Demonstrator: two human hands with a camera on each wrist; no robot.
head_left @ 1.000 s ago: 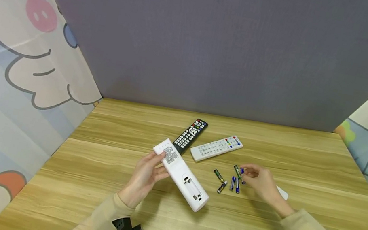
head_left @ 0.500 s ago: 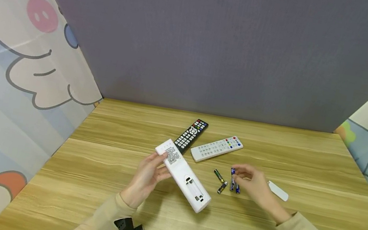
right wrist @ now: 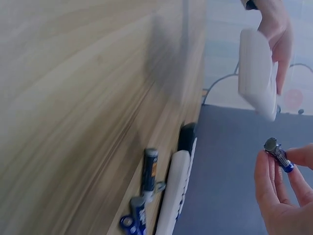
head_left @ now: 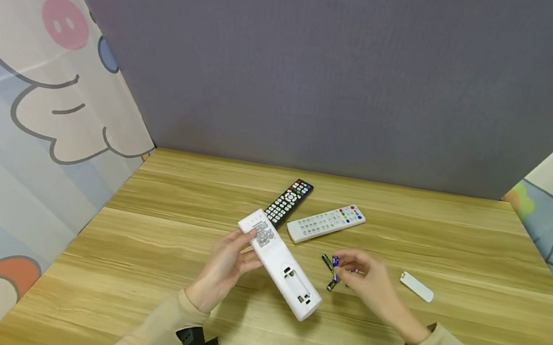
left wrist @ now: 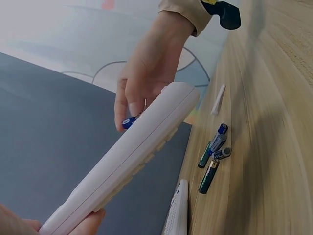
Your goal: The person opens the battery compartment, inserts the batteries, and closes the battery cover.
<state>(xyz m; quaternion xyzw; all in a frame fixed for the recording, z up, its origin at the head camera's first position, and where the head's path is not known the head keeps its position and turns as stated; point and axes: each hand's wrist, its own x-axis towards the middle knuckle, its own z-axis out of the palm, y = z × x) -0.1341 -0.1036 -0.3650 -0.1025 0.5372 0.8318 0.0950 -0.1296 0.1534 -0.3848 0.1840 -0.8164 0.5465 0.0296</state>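
Observation:
My left hand (head_left: 224,262) grips the upper end of a white remote control (head_left: 279,262), its back turned up and its battery compartment uncovered, with no battery inside. It is raised above the table. Between thumb and fingertips my right hand (head_left: 365,281) pinches a blue battery (right wrist: 279,154), just right of the remote's open compartment. Below that hand several loose batteries (left wrist: 209,176), blue ones and green ones, lie on the table, partly hidden by the hand in the head view.
A black remote control (head_left: 286,202) and a second white remote control (head_left: 325,224) lie buttons up behind the hands. A white battery cover (head_left: 417,287) rests to the right on the wooden table (head_left: 170,178). A grey panel (head_left: 349,74) stands behind the table.
My right hand has picked up a blue battery from the group and carried it left toward the remote. My left hand and the remote have shifted slightly right.

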